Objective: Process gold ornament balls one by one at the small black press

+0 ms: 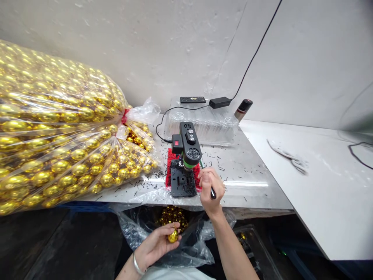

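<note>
Between the fingers of my left hand (159, 243) is a shiny gold Christmas ball (173, 235), held low before the table edge. My right hand (211, 188) wraps round a lever handle (213, 193) with a black end, on the right side of a small black press-like machine (190, 146). That machine has round vents, buttons, a red switch and a green ring. Its black base plate (182, 186) rests over a red mat (169, 167). Below my hands, an open clear plastic bag (131, 229) holds several gold balls (175, 216).
A huge tied clear bag of gold balls (58, 147) fills the left. Behind the machine are a clear plastic tray (204, 126), a power adapter (220, 102) and a spray can (243, 109). Black scraps litter the metal tabletop (241, 171). A glove (288, 157) lies right.
</note>
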Demonstrator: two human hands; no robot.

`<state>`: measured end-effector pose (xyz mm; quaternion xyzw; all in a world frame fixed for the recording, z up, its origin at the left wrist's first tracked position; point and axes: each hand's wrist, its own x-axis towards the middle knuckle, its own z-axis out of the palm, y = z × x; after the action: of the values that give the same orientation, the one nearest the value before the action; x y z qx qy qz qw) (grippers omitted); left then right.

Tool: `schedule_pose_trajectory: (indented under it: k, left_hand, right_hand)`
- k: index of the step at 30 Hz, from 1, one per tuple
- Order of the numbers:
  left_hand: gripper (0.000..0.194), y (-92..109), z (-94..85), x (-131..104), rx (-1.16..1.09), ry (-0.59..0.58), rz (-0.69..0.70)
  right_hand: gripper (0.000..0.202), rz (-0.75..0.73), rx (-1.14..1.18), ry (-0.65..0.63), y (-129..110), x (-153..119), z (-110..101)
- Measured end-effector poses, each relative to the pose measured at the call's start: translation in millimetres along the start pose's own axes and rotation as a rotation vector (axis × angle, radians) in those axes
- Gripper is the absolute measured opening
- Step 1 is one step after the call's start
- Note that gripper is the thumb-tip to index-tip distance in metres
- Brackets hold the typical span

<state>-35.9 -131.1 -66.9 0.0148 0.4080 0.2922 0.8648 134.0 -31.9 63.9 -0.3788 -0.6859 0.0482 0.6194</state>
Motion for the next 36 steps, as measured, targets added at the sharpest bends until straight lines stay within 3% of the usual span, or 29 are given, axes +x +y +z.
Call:
schedule_pose_trajectory:
  k: [2,5,9,12,21,25,29,36]
  left_hand:
    - [0.046,17,14.8,-17,0.038,-0.071,0.108]
    - [0.056,44,41.0,-30,0.156,-0.07,0.274]
    - [0.059,70,68.9,-16,0.239,0.067,0.571]
    - [0.056,83,80.2,6,0.289,0.192,0.751]
    - [0.064,101,81.2,36,0.763,0.31,0.887]
    - [0.047,103,78.3,41,1.09,0.391,0.944]
    - [0.034,103,79.7,45,1.403,0.44,1.118]
    - [0.03,97,83.6,61,1.633,0.555,1.285]
  right_hand:
    - [0.029,0.005,-0.007,0.0,0,-1,0]
    - [0.028,0.005,-0.011,-0.019,-1,-1,-1]
    - [0.027,-0.005,-0.015,-0.038,0,-1,-1]
    - [0.027,-0.007,-0.011,-0.026,1,-2,0]
    - [0.028,-0.004,-0.026,-0.056,2,-6,-2]
    - [0.027,-0.014,-0.019,-0.051,2,-7,-1]
    - [0.025,-0.022,-0.04,-0.055,3,-8,-1]
    - [0.024,-0.019,-0.026,-0.043,6,-11,0]
